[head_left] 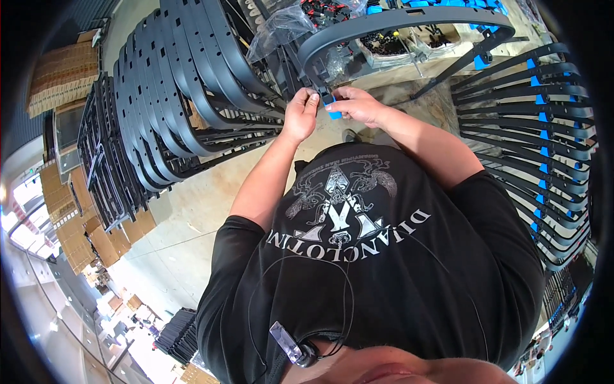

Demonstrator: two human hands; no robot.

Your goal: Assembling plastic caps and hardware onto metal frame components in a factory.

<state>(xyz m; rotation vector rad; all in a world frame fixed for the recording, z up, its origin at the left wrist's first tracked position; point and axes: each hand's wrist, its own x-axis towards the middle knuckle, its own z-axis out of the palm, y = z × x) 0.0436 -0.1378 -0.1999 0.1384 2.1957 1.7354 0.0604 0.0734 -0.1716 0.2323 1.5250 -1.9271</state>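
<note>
A black curved metal frame (409, 18) arches in front of me, its near left end coming down between my hands. My left hand (300, 116) is closed at that end, thumb up against the tube; its fingers are partly hidden. From the other side my right hand (359, 106) pinches a small blue plastic piece (334, 113) at the end of the frame. Whether the piece is seated on the tube or just touching it, I cannot tell. The frame's other end, on the right, carries a blue piece (481, 62) too.
Many black curved frames (182, 83) stand stacked to the left, with more racked frames (524, 109) on the right. Ahead, a worktable (384, 78) bears a box of small dark parts (384, 48), blue pieces and a clear plastic bag (281, 29). Cardboard stacks (67, 67) stand far left.
</note>
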